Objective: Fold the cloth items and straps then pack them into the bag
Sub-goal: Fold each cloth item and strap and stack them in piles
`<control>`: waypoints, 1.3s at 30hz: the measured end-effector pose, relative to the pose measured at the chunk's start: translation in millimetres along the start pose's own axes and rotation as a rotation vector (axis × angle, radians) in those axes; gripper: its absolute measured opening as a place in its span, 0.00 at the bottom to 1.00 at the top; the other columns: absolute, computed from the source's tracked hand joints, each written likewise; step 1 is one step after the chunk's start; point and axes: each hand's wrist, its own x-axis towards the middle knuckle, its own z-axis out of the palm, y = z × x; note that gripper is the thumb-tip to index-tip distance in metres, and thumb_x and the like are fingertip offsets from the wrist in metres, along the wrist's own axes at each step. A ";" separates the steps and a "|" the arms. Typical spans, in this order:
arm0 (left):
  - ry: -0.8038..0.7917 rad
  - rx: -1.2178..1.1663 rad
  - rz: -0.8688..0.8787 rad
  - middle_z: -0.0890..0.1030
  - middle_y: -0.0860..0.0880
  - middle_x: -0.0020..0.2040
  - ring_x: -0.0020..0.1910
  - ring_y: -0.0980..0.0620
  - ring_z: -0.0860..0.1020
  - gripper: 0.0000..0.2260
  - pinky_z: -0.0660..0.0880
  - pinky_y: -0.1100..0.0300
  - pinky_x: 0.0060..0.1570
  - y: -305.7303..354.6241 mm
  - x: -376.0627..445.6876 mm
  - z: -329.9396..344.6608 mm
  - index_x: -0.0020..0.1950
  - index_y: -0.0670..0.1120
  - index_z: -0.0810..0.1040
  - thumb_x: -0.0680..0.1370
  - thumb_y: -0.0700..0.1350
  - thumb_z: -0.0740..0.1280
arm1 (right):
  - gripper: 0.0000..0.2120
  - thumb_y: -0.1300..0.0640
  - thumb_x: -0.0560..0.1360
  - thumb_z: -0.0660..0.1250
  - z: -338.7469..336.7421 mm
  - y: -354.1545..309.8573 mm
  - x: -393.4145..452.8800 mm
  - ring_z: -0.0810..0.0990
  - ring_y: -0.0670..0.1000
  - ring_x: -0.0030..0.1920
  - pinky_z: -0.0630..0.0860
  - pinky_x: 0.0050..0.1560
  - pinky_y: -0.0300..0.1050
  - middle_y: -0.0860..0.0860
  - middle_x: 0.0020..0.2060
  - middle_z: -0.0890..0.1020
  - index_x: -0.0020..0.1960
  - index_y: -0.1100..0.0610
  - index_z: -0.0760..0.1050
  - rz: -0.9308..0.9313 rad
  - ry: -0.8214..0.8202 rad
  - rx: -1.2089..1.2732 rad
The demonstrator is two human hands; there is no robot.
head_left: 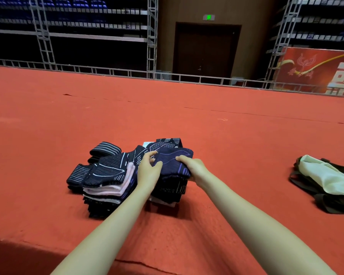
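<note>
At centre frame, on the red floor mat [187, 120]: a dark navy cloth item [174, 162] with purple lines, folded over and sitting on top of a stack of folded pieces [167, 187]. Gripped at both ends, left hand [148, 167] curled round its left edge with thumb on top, right hand [193, 167] clamped over its right edge, fingers tucked under the fold. Just beside it, left of centre, a second pile [105, 175] of black, white-lined and pale pink folded pieces, leaning slightly, with striped straps [105, 150] rolled or doubled at its upper left and another strap [76, 173] at its far left edge. Well apart, at the right edge of the frame, the bag [326, 181], black with a pale green panel, lying slack on the mat; whether its mouth is open cannot be told from here. Probably at the tail of the folding step, squaring off or setting down this last piece on the stack, with packing not yet begun. Next move likely to call for a firm grasp round a whole stack so the folds hold, then a carry across to the bag at the right, and an opening held wide enough to take it. Behind, at the top of the frame, metal scaffolding [42, 36] and a dark door [206, 50].
</note>
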 end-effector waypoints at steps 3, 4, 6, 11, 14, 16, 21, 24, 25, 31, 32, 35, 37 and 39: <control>-0.154 0.144 -0.042 0.75 0.51 0.50 0.53 0.53 0.75 0.17 0.65 0.63 0.51 -4.3 3.0 7.4 0.63 0.49 0.73 0.75 0.44 0.68 | 0.09 0.51 0.73 0.69 -9.0 22.2 -1.2 0.81 0.53 0.42 0.77 0.42 0.46 0.52 0.41 0.81 0.48 0.56 0.78 -0.048 0.093 -0.208; -0.206 0.184 -0.056 0.75 0.51 0.50 0.55 0.53 0.74 0.17 0.65 0.63 0.51 -6.6 2.6 9.7 0.64 0.49 0.74 0.75 0.45 0.68 | 0.12 0.47 0.74 0.66 -11.9 30.3 -1.8 0.81 0.55 0.46 0.76 0.45 0.46 0.52 0.43 0.81 0.49 0.55 0.78 -0.087 0.118 -0.392; -0.245 0.216 -0.056 0.75 0.51 0.49 0.54 0.54 0.74 0.16 0.65 0.64 0.52 -11.1 1.1 12.3 0.64 0.49 0.74 0.76 0.45 0.67 | 0.26 0.35 0.71 0.59 -16.3 42.1 -4.9 0.81 0.57 0.50 0.75 0.46 0.46 0.51 0.47 0.82 0.53 0.56 0.76 -0.161 0.186 -0.732; -0.090 0.207 -0.002 0.80 0.54 0.43 0.50 0.52 0.78 0.16 0.68 0.61 0.46 -9.6 0.2 7.4 0.61 0.50 0.75 0.74 0.44 0.68 | 0.19 0.45 0.79 0.57 -16.9 27.9 -12.7 0.78 0.60 0.53 0.73 0.48 0.49 0.58 0.51 0.80 0.56 0.61 0.72 -0.369 0.267 -0.814; 0.000 0.123 -0.018 0.78 0.57 0.40 0.44 0.54 0.77 0.16 0.68 0.60 0.45 -2.9 -0.5 1.3 0.61 0.50 0.73 0.74 0.43 0.67 | 0.15 0.50 0.80 0.58 -8.6 10.7 -13.2 0.78 0.59 0.53 0.68 0.45 0.47 0.59 0.51 0.80 0.54 0.63 0.72 -0.395 0.245 -0.672; 0.015 0.116 -0.043 0.79 0.55 0.40 0.44 0.52 0.78 0.16 0.71 0.58 0.45 -3.7 -0.5 -3.9 0.61 0.49 0.73 0.73 0.42 0.66 | 0.16 0.49 0.80 0.58 -3.2 11.1 -8.6 0.78 0.59 0.53 0.67 0.44 0.47 0.58 0.50 0.80 0.54 0.62 0.72 -0.347 0.223 -0.678; -0.120 0.485 -0.077 0.77 0.42 0.57 0.62 0.42 0.71 0.22 0.67 0.53 0.61 -18.9 -1.3 -7.6 0.67 0.45 0.70 0.73 0.44 0.65 | 0.16 0.49 0.78 0.62 -2.0 28.9 -3.8 0.78 0.58 0.49 0.66 0.42 0.47 0.56 0.47 0.80 0.56 0.61 0.68 -0.332 0.248 -0.746; -0.160 0.582 0.016 0.67 0.42 0.65 0.68 0.42 0.62 0.25 0.61 0.54 0.65 -4.4 -2.1 -5.4 0.72 0.48 0.65 0.75 0.45 0.64 | 0.12 0.51 0.77 0.64 -8.4 22.4 -2.4 0.77 0.54 0.43 0.66 0.39 0.45 0.49 0.37 0.77 0.52 0.60 0.72 -0.362 0.250 -0.588; -0.145 0.587 0.064 0.65 0.43 0.66 0.68 0.43 0.60 0.25 0.61 0.54 0.65 6.4 0.8 -6.9 0.72 0.49 0.65 0.75 0.45 0.64 | 0.11 0.52 0.77 0.64 -11.0 17.7 0.1 0.77 0.53 0.42 0.67 0.39 0.45 0.49 0.36 0.77 0.50 0.60 0.73 -0.372 0.248 -0.564; -0.126 0.347 0.149 0.74 0.45 0.60 0.58 0.49 0.73 0.15 0.69 0.55 0.58 68.5 58.4 -29.0 0.62 0.48 0.74 0.76 0.42 0.62 | 0.14 0.51 0.73 0.61 -21.2 -14.3 38.8 0.77 0.60 0.38 0.65 0.32 0.47 0.57 0.31 0.79 0.31 0.56 0.70 -0.407 0.149 -0.910; -0.133 0.312 0.136 0.75 0.46 0.58 0.54 0.50 0.75 0.14 0.71 0.56 0.55 72.5 66.8 -33.2 0.61 0.47 0.75 0.76 0.41 0.62 | 0.16 0.50 0.73 0.61 -21.4 -18.5 43.2 0.76 0.59 0.36 0.64 0.31 0.46 0.55 0.29 0.77 0.30 0.56 0.68 -0.407 0.128 -1.016; -0.129 0.376 0.144 0.77 0.48 0.55 0.50 0.50 0.76 0.13 0.73 0.56 0.51 68.7 87.0 -44.5 0.60 0.47 0.77 0.77 0.40 0.61 | 0.16 0.49 0.73 0.62 -21.2 -26.6 56.1 0.72 0.56 0.35 0.59 0.28 0.45 0.50 0.27 0.71 0.31 0.55 0.63 -0.459 0.126 -1.184; -0.136 0.476 0.150 0.78 0.49 0.54 0.47 0.51 0.77 0.12 0.72 0.59 0.49 57.8 99.2 -52.0 0.58 0.47 0.78 0.77 0.41 0.61 | 0.13 0.48 0.71 0.65 -17.1 -30.3 71.1 0.74 0.53 0.37 0.64 0.31 0.45 0.47 0.31 0.74 0.34 0.53 0.66 -0.442 0.106 -1.069; -0.201 0.650 0.190 0.80 0.50 0.52 0.48 0.50 0.77 0.11 0.73 0.58 0.50 45.1 113.1 -60.4 0.55 0.48 0.79 0.76 0.41 0.61 | 0.10 0.50 0.71 0.66 -5.6 -37.2 93.5 0.76 0.53 0.37 0.70 0.36 0.47 0.47 0.32 0.76 0.36 0.52 0.69 -0.399 0.081 -0.871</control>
